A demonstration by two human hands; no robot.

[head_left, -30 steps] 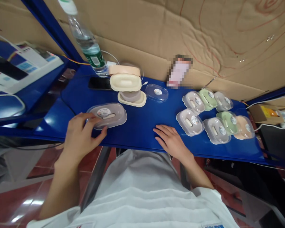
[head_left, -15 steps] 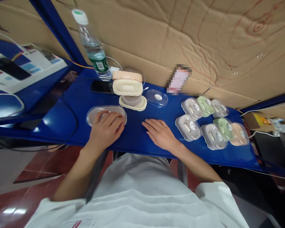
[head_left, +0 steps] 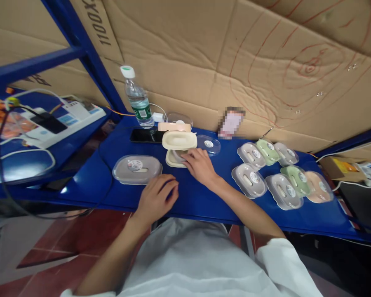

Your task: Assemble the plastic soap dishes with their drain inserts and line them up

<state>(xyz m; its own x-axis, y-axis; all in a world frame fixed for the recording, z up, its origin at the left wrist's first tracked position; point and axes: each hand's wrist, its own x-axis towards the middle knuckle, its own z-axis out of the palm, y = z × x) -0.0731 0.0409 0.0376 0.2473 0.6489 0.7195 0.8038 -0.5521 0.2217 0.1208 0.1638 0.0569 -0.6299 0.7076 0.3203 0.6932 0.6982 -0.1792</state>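
Observation:
My left hand [head_left: 157,199] rests on the blue table [head_left: 204,198] just right of a lidded grey soap box [head_left: 137,168], fingers loosely curled and holding nothing. My right hand [head_left: 199,166] reaches forward to the stack of cream and pink soap box parts [head_left: 178,142]; its fingertips touch the lowest cream tray [head_left: 172,159] and the piece inside it. A loose clear lid [head_left: 209,144] lies just right of that stack.
Several closed soap boxes, grey, green and pink [head_left: 282,173], sit at the right. A water bottle [head_left: 137,98] and a black phone [head_left: 146,135] stand behind the stack. A white device with cables [head_left: 58,123] lies on the left shelf. Cardboard walls the back.
My left hand let go of the grey soap box and moved right onto the bare table. My right hand moved forward from the table to the stack's lowest tray. The view tilted up.

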